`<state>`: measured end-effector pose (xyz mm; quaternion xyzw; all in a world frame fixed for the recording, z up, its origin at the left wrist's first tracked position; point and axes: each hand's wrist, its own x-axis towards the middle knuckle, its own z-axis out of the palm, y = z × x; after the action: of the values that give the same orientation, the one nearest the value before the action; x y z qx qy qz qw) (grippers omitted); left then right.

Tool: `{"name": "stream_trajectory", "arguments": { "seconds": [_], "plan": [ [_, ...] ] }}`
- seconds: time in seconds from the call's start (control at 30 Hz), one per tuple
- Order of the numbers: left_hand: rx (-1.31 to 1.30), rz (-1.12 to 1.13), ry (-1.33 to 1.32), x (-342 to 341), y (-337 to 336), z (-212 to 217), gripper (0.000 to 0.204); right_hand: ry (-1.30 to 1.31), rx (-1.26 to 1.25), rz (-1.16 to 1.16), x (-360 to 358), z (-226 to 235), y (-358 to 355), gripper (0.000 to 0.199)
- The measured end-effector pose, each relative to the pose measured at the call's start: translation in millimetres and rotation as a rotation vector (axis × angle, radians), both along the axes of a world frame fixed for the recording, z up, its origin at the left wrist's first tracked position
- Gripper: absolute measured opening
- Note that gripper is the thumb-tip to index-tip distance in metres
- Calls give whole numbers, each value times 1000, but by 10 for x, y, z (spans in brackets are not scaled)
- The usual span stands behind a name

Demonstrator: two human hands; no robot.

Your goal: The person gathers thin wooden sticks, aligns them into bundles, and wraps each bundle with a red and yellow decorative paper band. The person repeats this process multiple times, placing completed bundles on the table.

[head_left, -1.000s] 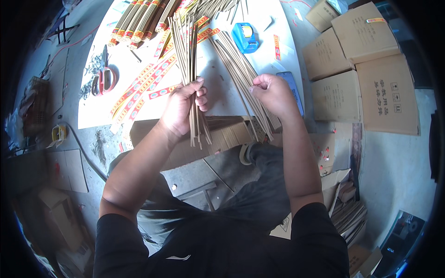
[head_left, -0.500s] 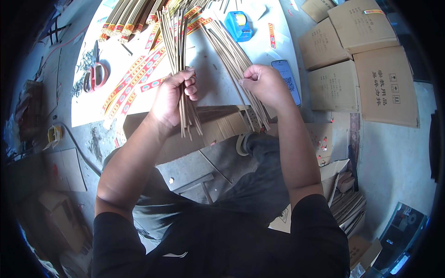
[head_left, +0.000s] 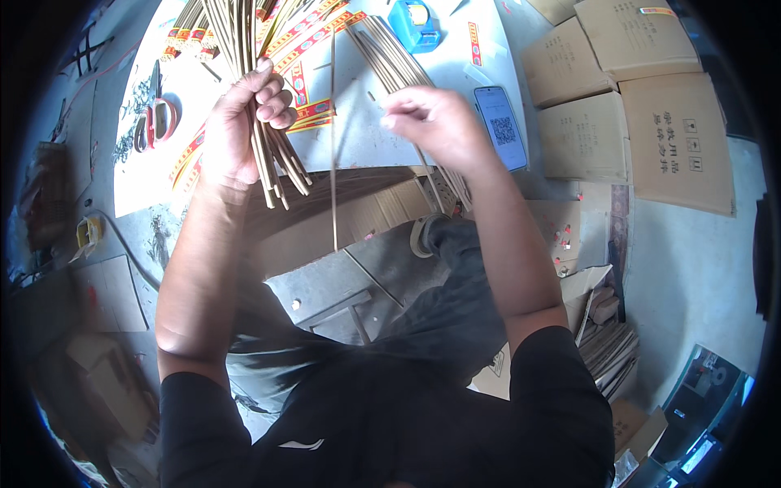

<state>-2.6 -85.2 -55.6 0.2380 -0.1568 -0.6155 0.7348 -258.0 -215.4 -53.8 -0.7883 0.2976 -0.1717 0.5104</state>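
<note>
My left hand (head_left: 244, 122) is closed around a bundle of thin brown sticks (head_left: 232, 37), which look like incense sticks; their lower ends fan out below the fist. To its right, my right hand (head_left: 435, 126) has its fingers bent but apart, slightly blurred, with nothing visible in them. Under and beside that hand lies a loose row of similar sticks (head_left: 386, 57), some reaching past the table edge. One single stick (head_left: 333, 154) is separate between the hands, its lower end beyond the table edge. Red and yellow paper strips (head_left: 309, 31) lie behind the bundle.
Red-handled scissors (head_left: 154, 118) lie on the white table (head_left: 134, 183) at the left, near banded stick bundles (head_left: 183, 37). A blue tape dispenser (head_left: 415, 28) and a phone (head_left: 500, 130) are at the right. Cardboard boxes (head_left: 582, 142) stand beyond; an open carton (head_left: 366, 215) sits below the table edge.
My left hand has moved left and away from me with the bundle. My right hand has shifted left and its fingers have parted. A single stick now shows between the hands.
</note>
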Motion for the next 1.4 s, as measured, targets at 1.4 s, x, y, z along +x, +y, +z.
{"name": "stream_trajectory", "arguments": {
  "seconds": [1.4],
  "plan": [
    [156,34,72,-112,156,77,12,882,-640,-9,-165,-20,392,18]
  ]
}}
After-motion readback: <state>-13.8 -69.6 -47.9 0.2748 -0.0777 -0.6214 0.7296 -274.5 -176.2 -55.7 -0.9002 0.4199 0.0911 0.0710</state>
